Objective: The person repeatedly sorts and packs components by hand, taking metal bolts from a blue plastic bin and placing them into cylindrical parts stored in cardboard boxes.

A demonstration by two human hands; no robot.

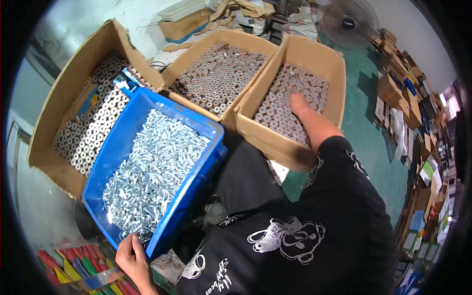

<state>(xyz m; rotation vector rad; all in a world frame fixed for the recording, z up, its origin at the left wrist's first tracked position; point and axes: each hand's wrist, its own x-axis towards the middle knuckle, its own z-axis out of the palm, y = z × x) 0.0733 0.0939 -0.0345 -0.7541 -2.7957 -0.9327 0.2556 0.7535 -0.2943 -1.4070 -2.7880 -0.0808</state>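
Green painted floor (361, 105) under everything; brown cartons (391, 91) stacked along the right side of the view. Person in black clothing with a white bear print (290, 238).

Three open brown cardboard boxes in a row: left box (69, 103) tilted in view, middle box (248, 44), right box (273, 142). Middle and right sit side by side, walls touching or nearly so.

Deep blue rectangular plastic bin (196, 179) in front, overlapping the left box in view; can't tell if it rests on it. Grey round-caged fan (348, 23) at the back, beyond the right box.

Lower left, beside the bin: red, yellow and green elongated pieces (73, 263), some behind clear plastic.

Right hand (298, 102): down in the right box, at the parts there. Fingers blurred, can't tell if they pinch one. Left hand (132, 253): at the bin's near corner, fingers bent over the rim next to the contents. Thumb close to fingers; can't tell if a piece is between them.

Short round pieces with centre holes (280, 115) cover the bottoms of all three boxes, packed close, mostly hole-up. Smallest: loose, shiny silver elongated metal pieces (152, 162), heaped in the bin.
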